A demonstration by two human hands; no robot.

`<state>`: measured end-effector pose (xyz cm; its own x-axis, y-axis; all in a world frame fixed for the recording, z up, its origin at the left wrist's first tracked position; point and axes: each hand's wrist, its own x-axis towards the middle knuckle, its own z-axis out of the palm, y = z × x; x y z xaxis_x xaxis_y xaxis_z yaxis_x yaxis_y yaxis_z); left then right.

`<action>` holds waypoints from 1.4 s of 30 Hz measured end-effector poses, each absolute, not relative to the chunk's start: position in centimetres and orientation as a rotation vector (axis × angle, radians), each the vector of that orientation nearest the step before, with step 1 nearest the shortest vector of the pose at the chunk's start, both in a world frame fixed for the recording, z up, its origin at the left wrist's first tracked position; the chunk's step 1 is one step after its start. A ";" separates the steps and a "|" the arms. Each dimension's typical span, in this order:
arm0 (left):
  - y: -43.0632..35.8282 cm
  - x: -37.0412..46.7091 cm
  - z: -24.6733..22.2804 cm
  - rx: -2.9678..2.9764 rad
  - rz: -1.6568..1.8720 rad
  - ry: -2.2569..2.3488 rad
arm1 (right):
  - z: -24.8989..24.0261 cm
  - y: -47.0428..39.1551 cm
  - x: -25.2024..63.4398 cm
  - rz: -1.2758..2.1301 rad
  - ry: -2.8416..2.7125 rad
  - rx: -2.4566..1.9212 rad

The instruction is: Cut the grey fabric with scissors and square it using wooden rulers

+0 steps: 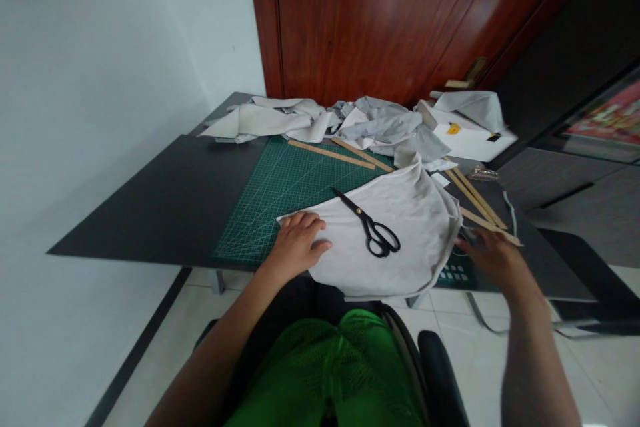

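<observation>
A piece of pale grey fabric (345,260) lies over the green cutting mat (255,213) and hangs a little past the table's front edge. Black-handled scissors (367,221) rest closed on top of it, tips pointing to the back left. My left hand (297,243) lies on the fabric's left end with its fingers spread. At the fabric's right side, my right hand (487,253) is over the mat's right part, slightly blurred; its fingertips are near a small dark item that I cannot make out.
Wooden strips (330,154) lie behind the fabric, and more (475,197) at the right. Crumpled cloth (280,117) lines the back of the dark table (175,200). A white box (465,133) stands back right, and a chair armrest (440,373) is below.
</observation>
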<state>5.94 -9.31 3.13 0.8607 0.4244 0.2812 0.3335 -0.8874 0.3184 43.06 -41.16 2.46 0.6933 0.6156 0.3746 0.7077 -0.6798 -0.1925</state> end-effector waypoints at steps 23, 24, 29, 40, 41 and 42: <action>-1.7 6.3 2.5 2.701 0.477 1.105 | 2.7 -28.8 29.7 -0.325 -1.592 -1.947; -1.7 6.2 2.5 2.706 0.519 1.133 | 2.6 -27.3 28.2 -0.291 -1.674 -1.963; -2.4 5.7 2.8 2.717 0.741 1.141 | 3.0 -22.2 23.5 -0.216 -1.733 -2.345; -5.1 6.3 3.6 2.804 0.484 0.494 | 4.5 -21.8 22.3 -0.244 -1.601 -2.606; -5.2 6.3 3.8 2.802 0.475 0.510 | 4.5 -21.9 22.2 -0.234 -1.610 -2.599; -5.5 6.4 3.9 2.800 0.469 0.530 | 4.5 -22.0 22.1 -0.228 -1.613 -2.589</action>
<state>6.39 -5.48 3.92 0.8818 0.3908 0.2640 0.3093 -0.9018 0.3019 22.10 -21.95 4.47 0.4337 0.8850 0.1692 0.8973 -0.4414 0.0086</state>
